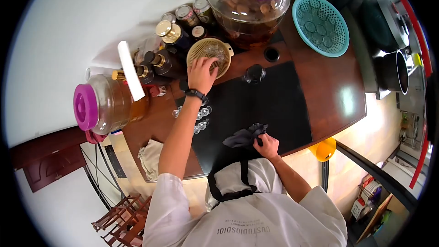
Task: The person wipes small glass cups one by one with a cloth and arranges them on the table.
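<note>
My left hand [202, 73] reaches over the rim of a beige plastic basket [229, 62] with its fingers apart. Inside it, small clear glasses [214, 51] lie by my fingertips; whether I touch one is unclear. A dark cloth [244, 137] is bunched in my right hand [266, 146], just above the near edge of the table. Several small glass cups [201, 114] stand on the black tabletop panel beside my left forearm. Beyond the cloth there is a dark glass vessel [254, 74] on the same panel.
A large purple-lidded jar [249, 18] stands at the back, another jar [109, 103] at the left. Bottles [167, 64] and cans [186, 14] crowd the wall. A turquoise basket [342, 32] holds glass pieces. A beige cloth [151, 159] lies at the table's left corner.
</note>
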The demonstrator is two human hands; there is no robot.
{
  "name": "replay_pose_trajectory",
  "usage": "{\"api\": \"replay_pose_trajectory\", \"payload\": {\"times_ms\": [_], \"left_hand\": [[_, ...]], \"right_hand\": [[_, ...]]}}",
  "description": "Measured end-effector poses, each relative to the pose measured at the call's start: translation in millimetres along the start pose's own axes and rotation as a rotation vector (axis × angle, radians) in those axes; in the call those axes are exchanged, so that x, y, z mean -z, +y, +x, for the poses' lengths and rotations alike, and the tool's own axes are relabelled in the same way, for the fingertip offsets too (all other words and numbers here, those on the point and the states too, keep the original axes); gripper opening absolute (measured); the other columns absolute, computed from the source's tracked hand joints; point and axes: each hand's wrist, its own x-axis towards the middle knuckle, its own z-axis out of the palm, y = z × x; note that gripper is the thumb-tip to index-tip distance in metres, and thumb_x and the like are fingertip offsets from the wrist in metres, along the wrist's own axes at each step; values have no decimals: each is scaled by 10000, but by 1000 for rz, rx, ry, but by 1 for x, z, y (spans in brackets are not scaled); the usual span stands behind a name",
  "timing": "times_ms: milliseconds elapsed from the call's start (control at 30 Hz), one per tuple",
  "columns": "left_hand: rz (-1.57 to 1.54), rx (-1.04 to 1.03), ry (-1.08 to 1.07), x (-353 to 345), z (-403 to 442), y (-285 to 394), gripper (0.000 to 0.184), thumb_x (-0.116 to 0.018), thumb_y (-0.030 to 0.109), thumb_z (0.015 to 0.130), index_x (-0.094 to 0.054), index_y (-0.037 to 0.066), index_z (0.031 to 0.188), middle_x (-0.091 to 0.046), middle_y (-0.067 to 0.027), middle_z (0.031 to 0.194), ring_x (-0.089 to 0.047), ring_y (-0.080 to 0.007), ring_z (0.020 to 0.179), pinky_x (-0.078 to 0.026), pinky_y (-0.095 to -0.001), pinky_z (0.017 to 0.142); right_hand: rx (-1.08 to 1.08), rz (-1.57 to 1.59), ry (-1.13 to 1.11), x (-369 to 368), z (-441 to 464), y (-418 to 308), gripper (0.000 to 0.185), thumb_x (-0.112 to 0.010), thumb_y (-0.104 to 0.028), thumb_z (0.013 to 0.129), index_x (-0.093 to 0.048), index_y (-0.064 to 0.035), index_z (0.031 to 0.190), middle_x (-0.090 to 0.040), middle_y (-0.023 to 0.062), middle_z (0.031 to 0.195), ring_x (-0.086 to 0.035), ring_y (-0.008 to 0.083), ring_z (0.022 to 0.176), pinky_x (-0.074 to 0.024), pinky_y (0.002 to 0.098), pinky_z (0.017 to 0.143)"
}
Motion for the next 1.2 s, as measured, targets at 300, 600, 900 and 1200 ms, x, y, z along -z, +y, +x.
{"api": "replay_pose_trajectory", "payload": {"times_ms": [300,600,900,1200], "left_hand": [[-209,142,-12,-13,1,-6,118,-649,217,800,-608,131,869,-642,-27,845,-606,-266,831,-446,-408,732],[-754,443,74,71,-162,11,338,-632,142,859,-550,65,1178,-598,1,801,-536,-62,707,-395,-208,566],[-1122,584,98,88,-280,57,134,-573,124,910,-486,61,991,-487,40,729,-451,-34,649,-377,-193,593],[-1357,521,160,110,-293,109,80,-444,103,969,-410,43,1010,-477,-4,842,-427,-41,736,-375,-187,660]], "right_hand": [[-6,-19,-57,3,-2,2,219,-716,-145,657,-535,-94,768,-582,68,682,-604,268,567,-470,359,482],[-121,99,-110,17,8,-13,142,-682,-127,771,-600,-27,831,-623,145,752,-619,330,652,-478,369,551],[506,454,-311,70,30,-108,182,-712,-100,734,-652,-74,903,-479,101,744,-508,283,632,-443,367,541],[476,571,-450,68,16,-155,228,-651,-47,779,-551,-28,982,-538,187,927,-562,366,722,-479,414,632]]}}
